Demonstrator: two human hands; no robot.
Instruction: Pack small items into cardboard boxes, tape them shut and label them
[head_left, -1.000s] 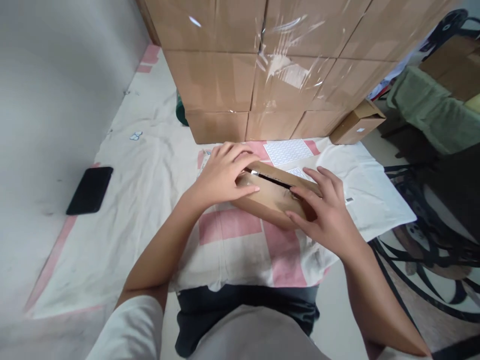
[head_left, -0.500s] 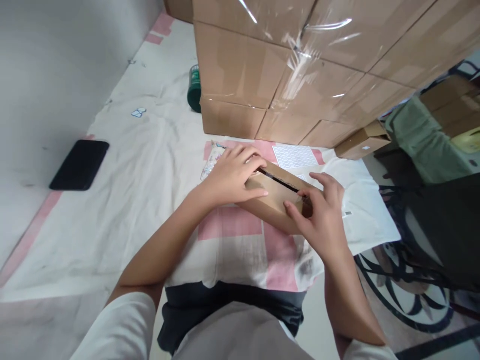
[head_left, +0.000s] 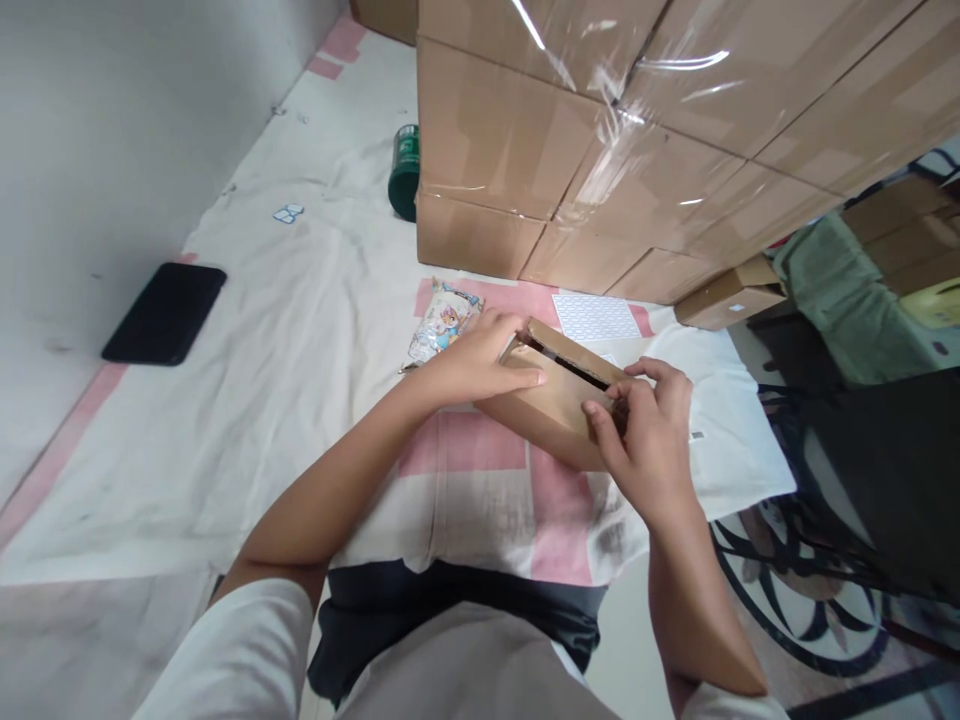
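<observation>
A small brown cardboard box [head_left: 551,412] lies slanted on the cloth-covered table, a dark gap running between its top flaps. My left hand [head_left: 487,358] grips its left end, thumb flat on the top and fingers over the far side, partly hidden. At the right end, my right hand [head_left: 649,425] has its thumb and bent fingers closed on the box's edge and flap. A shiny printed packet [head_left: 442,325] rests on the cloth just beyond my left hand. Behind the box lies a white sheet with a fine blue pattern [head_left: 596,316].
Stacked cartons under clear plastic wrap [head_left: 510,140] rise at the back. A green-lidded jar [head_left: 405,175] stands beside them, and a small carton [head_left: 731,292] sits at their right. On the left lies a black phone-like slab [head_left: 165,313] near the wall. Cloth [head_left: 300,430] covers the table.
The view has shifted slightly. My left fingers have drawn back from the box's top, showing more of the far flap, which stands a little raised. More of the packet shows.
</observation>
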